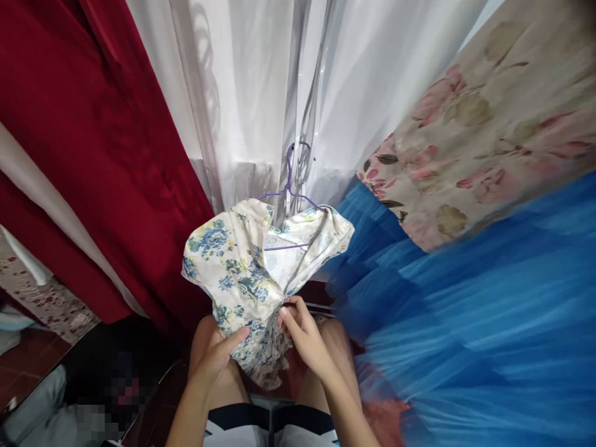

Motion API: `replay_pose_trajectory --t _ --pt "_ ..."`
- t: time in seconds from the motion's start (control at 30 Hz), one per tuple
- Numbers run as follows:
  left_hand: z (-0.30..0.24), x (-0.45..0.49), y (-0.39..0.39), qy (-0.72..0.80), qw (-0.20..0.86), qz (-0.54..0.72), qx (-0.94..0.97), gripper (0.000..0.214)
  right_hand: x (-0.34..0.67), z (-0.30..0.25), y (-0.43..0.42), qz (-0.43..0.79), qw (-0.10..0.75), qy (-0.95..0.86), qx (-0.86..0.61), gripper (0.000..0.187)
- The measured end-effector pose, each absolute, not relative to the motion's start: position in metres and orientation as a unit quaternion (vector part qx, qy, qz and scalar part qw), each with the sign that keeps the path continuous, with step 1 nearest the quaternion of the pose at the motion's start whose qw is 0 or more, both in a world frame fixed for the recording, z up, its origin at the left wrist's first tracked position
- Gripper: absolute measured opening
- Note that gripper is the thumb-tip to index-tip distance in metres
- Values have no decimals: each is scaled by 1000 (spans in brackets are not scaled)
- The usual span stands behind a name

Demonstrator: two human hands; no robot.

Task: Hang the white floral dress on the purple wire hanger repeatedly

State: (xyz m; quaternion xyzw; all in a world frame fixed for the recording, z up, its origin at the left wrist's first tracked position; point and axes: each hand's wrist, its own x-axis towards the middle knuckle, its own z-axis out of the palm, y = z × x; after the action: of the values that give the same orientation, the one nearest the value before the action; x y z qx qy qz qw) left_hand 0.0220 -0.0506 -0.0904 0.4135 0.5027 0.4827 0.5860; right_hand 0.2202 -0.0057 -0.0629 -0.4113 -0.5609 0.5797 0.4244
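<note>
A white blouse (pixel 242 261) with blue and yellow-green flowers hangs by its shoulders on a purple hanger (pixel 289 189). Its V-shaped neckline faces me, and the lower part is gathered and crinkled. My left hand (pixel 222 351) grips the blouse low on its left side, thumb on top and fingers hidden behind the cloth. With thumb and fingers, my right hand (pixel 298 323) pinches the front at the bottom of the neckline. The cloth hangs above my lap, between my knees.
White sheer cloth (pixel 251 93) hangs straight ahead. Long red fabric (pixel 135 161) is on the left. At the right are a floral cloth (pixel 493 136) and a blue tulle skirt (pixel 484 323). A dark, partly blurred heap (pixel 112 366) lies at lower left on the reddish floor.
</note>
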Motion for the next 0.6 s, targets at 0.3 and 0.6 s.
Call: replay_pose_trajectory --t 0.3,0.6 --pt "-94 31 -41 569 411 628 335 60 214 -51 1 554 450 -571 -407 29" --pt "-95 92 -36 551 202 537 606 29 221 -48 -18 579 406 -561 -431 29"
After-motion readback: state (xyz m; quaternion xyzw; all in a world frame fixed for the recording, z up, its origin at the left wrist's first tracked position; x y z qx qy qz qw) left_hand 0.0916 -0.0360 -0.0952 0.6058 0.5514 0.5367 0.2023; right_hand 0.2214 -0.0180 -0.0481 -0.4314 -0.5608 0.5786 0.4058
